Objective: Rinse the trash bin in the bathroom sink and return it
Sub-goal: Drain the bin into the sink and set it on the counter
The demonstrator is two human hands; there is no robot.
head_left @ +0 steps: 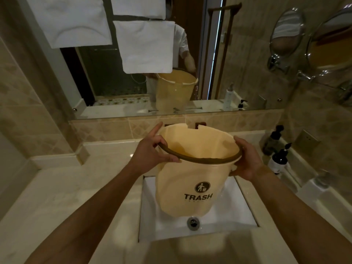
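- two bare forearms reach in from the bottom edge, and both hands hold the trash bin [192, 180] above the bathroom sink [165, 221].
- left hand [150, 151] grips the dark rim [209, 160] on its side, fingers curled over the near edge and the forefinger raised along the wall; right hand [247, 161] clasps the opposite side, thumb on the rim.
- the bin hangs upright, a little tilted, its base just over the drain [193, 222] (label side faces the camera).
- to do this well, i'd keep both grips on the stiff rim since the walls look soft, and lower the bin into the basin before any water runs, so splash stays inside.
- the faucet is hidden behind the bin; only dark shapes show at the backsplash.
- whether the inside is wet or dirty is hard to judge in this dim light.
- the far rim shows a notch [191, 126], perhaps a tear or seam.
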